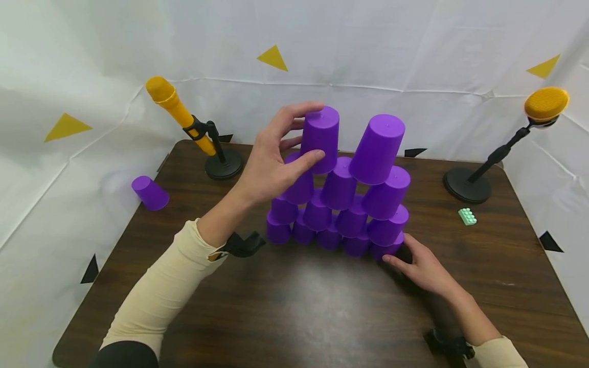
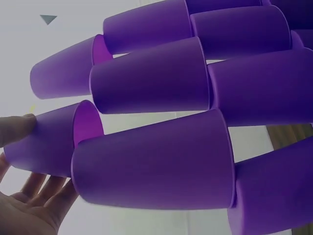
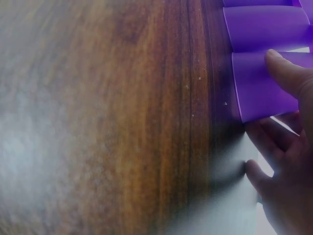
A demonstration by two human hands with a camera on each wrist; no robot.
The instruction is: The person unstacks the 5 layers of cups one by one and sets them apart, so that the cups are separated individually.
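Note:
In the head view, upside-down purple cups form a stepped wall on the table. My left hand grips a purple cup at the upper left of the stack, thumb in front and fingers on its far side. That cup also shows in the left wrist view, its rim by the cup beneath. Beside it, another cup stands in the same top row. Low at the right end, my right hand holds the bottom corner cup between thumb and fingers.
A lone purple cup lies at the table's left edge. Behind the stack to the left stands a yellow microphone on a black base; a round yellow microphone is at right. A mint toy brick lies near it.

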